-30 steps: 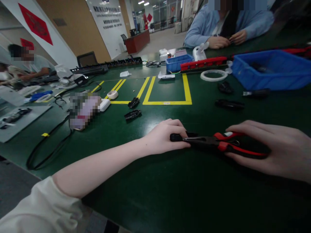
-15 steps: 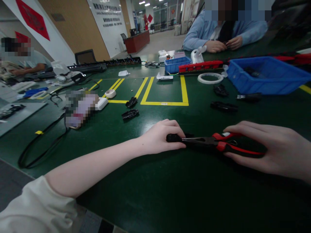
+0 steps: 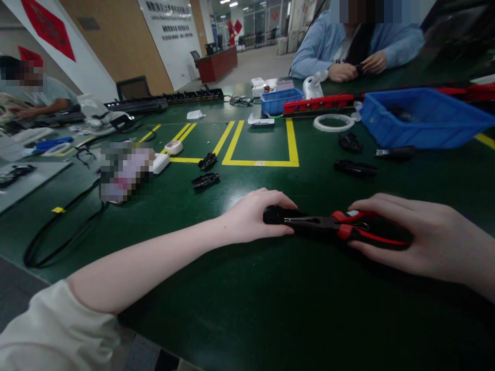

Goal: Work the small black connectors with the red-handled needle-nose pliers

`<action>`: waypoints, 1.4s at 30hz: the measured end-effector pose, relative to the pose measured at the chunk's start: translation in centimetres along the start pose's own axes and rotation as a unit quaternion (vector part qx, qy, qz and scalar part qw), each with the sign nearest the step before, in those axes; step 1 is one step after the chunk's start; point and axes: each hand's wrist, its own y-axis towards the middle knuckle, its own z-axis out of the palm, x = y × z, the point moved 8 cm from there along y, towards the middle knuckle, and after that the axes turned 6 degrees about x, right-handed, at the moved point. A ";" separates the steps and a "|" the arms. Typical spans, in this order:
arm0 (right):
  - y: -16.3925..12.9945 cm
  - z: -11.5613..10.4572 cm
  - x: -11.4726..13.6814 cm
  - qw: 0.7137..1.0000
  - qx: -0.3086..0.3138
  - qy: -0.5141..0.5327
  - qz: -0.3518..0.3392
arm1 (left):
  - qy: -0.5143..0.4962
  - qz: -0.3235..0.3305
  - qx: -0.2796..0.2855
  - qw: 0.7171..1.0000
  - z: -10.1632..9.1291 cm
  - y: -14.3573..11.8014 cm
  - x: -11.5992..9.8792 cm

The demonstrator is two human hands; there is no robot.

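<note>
My left hand [image 3: 266,214] is closed around a small black plastic part [image 3: 274,215], fingers on its far side and thumb on the near side. From the right, needle-nose pliers [image 3: 342,226] with red and black handles reach to that part, their tips lying against or over it. My right hand [image 3: 421,237] grips the pliers' handles, which are spread a little apart. Whether the jaws pinch anything cannot be made out. Two black plastic pieces [image 3: 205,180] lie beyond my left hand. More black pieces [image 3: 355,168] lie beyond the pliers.
A blue bin [image 3: 421,123] with dark parts inside stands at the right, beside a white tape roll [image 3: 333,122]. Yellow tape lines [image 3: 261,163] mark the green table. A phone [image 3: 126,175] and looped black strap [image 3: 34,247] lie left. A co-worker in blue sleeves [image 3: 313,51] sits opposite.
The pliers and my right hand have shifted slightly left, bringing the tips further over the black part. My left hand keeps its hold. The whole view has moved a little.
</note>
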 end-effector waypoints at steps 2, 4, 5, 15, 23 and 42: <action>0.0 0.1 0.1 1.000 -0.001 0.004 0.004 | -0.002 -0.005 -0.002 1.000 -0.1 0.0 -0.1; -0.1 0.1 -0.1 1.000 -0.005 0.007 0.009 | -0.002 -0.008 0.001 1.000 -0.1 0.0 -0.2; -0.1 0.1 -0.1 1.000 -0.006 0.007 0.012 | -0.001 -0.008 0.002 1.000 -0.1 0.0 -0.2; -0.3 -0.1 -0.6 1.000 -0.001 0.006 0.023 | -0.039 -0.019 0.004 0.999 0.1 -0.1 0.3; -0.5 -0.2 -0.6 1.000 -0.002 -0.005 0.027 | -0.043 -0.009 0.011 0.999 0.3 -0.2 0.6; -0.8 -0.6 -0.6 0.998 -0.036 -0.039 0.023 | -0.014 -0.004 0.010 1.000 0.4 -0.1 0.5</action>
